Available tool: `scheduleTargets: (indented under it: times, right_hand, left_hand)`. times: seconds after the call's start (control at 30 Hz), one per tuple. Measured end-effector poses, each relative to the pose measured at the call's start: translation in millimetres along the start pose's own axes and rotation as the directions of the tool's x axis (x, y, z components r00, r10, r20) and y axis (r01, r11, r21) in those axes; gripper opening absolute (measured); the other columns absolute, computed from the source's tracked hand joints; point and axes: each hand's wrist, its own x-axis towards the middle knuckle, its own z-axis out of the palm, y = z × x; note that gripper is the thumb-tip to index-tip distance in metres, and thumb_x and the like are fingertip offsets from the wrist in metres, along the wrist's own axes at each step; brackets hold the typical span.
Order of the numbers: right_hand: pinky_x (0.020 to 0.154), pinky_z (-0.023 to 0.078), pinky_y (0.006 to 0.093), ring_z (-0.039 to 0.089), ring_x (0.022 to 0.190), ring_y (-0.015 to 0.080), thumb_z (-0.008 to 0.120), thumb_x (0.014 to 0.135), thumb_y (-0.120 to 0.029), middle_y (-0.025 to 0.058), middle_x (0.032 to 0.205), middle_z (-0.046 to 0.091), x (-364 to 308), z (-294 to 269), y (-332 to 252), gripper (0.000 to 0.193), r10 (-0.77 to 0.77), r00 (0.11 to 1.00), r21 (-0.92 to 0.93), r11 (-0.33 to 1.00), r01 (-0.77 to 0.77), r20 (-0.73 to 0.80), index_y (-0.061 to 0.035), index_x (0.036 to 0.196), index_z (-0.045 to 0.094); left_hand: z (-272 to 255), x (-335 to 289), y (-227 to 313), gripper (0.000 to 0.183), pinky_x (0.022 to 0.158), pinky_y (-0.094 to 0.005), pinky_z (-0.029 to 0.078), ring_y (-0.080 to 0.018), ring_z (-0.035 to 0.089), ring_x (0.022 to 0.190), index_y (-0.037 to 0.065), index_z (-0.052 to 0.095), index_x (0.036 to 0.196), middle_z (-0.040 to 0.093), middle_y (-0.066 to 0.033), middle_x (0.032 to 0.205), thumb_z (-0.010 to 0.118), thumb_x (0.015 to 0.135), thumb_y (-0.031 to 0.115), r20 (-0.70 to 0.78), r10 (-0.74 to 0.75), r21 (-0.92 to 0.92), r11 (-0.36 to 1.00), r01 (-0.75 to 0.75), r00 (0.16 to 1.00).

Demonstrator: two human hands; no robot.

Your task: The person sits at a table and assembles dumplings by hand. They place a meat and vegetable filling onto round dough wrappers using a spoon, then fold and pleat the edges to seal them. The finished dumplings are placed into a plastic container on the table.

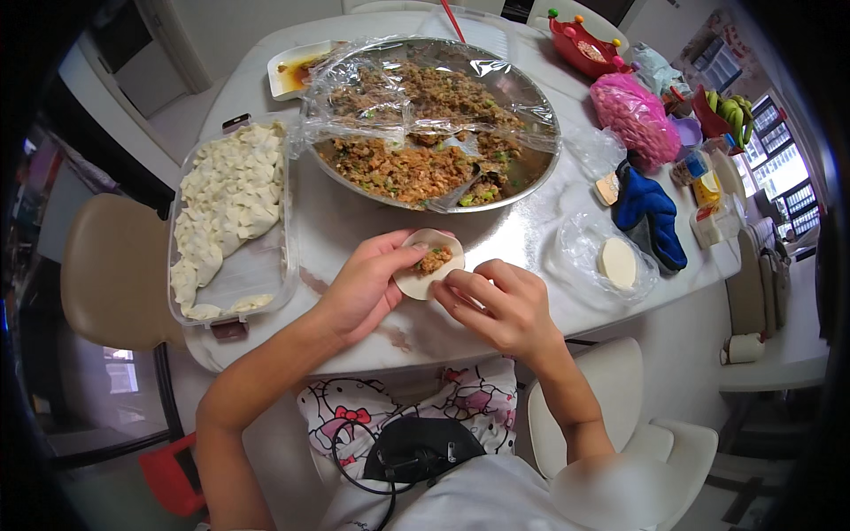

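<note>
My left hand (365, 281) holds a round dumpling wrapper (420, 288) near the table's front edge, thumb on top and fingers underneath. A small mound of meat filling (435, 259) sits on the wrapper. Curled in, the fingers of my right hand (506, 310) pinch at the wrapper's right edge; their tips are partly hidden. Beyond my hands stands a large metal bowl (547, 170) of meat filling, partly covered by crumpled cling film (363, 106). A spoon (456, 195) rests in the bowl's near side. To the left, folded dumplings (232, 190) fill much of a clear plastic container (292, 257).
Round wrappers (617, 263) lie in a plastic bag at right, beside a blue-and-black cloth item (651, 217). Farther back are a pink bag (633, 119), a red bowl (580, 51), bananas (735, 115) and jars. A white dish (282, 81) of brown liquid stands behind the container.
</note>
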Motion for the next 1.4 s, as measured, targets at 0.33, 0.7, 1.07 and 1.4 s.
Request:
scheduleTargets:
  times: [0.33, 0.7, 1.07, 1.4]
  right_hand:
    - [0.058, 0.048, 0.0304, 0.061, 0.068, 0.0202, 0.076, 0.073, 0.003, 0.0060, 0.080, 0.068, 6, 10, -13, 0.019, 0.544, 0.836, 0.384, 0.789, -0.479, -0.074, -0.0052, 0.091, 0.072]
    - [0.060, 0.049, 0.0326, 0.060, 0.069, 0.0221, 0.076, 0.074, 0.001, 0.0057, 0.080, 0.068, 17, 13, -9, 0.023, 0.595, 0.792, 0.337, 0.780, -0.527, -0.136, -0.0071, 0.096, 0.072]
    - [0.061, 0.047, 0.0324, 0.058, 0.080, 0.0238, 0.075, 0.070, 0.004, 0.0047, 0.086, 0.065, 19, 13, -11, 0.029, 0.555, 0.790, 0.312, 0.823, -0.475, -0.260, -0.0086, 0.096, 0.071]
    - [0.069, 0.052, 0.0291, 0.065, 0.079, 0.0200, 0.072, 0.081, 0.002, 0.0084, 0.089, 0.067, 23, 8, -20, 0.023, 0.748, 0.658, 0.614, 0.559, -0.557, -0.084, -0.0011, 0.103, 0.070]
  left_hand:
    - [4, -3, -3, 0.033, 0.103, -0.0388, 0.050, -0.0181, 0.058, 0.118, -0.003, 0.055, 0.127, 0.059, -0.0107, 0.126, 0.046, 0.102, 0.017, 0.081, 0.074, 0.181, 0.980, -0.087, 0.994]
    - [4, -4, -7, 0.040, 0.105, -0.0400, 0.048, -0.0211, 0.058, 0.120, -0.008, 0.049, 0.135, 0.059, -0.0148, 0.129, 0.043, 0.103, 0.016, 0.106, 0.165, 0.307, 0.933, -0.190, 0.981]
    - [17, -13, -8, 0.040, 0.098, -0.0340, 0.050, -0.0178, 0.062, 0.113, -0.006, 0.054, 0.133, 0.064, -0.0145, 0.124, 0.056, 0.099, 0.016, 0.141, 0.417, 0.505, 0.750, -0.427, 0.898]
    - [18, -20, -10, 0.028, 0.075, -0.0265, 0.055, -0.0102, 0.069, 0.088, 0.001, 0.066, 0.124, 0.073, -0.0149, 0.104, 0.060, 0.098, 0.011, 0.073, 0.584, 0.832, 0.412, -0.372, 0.808]
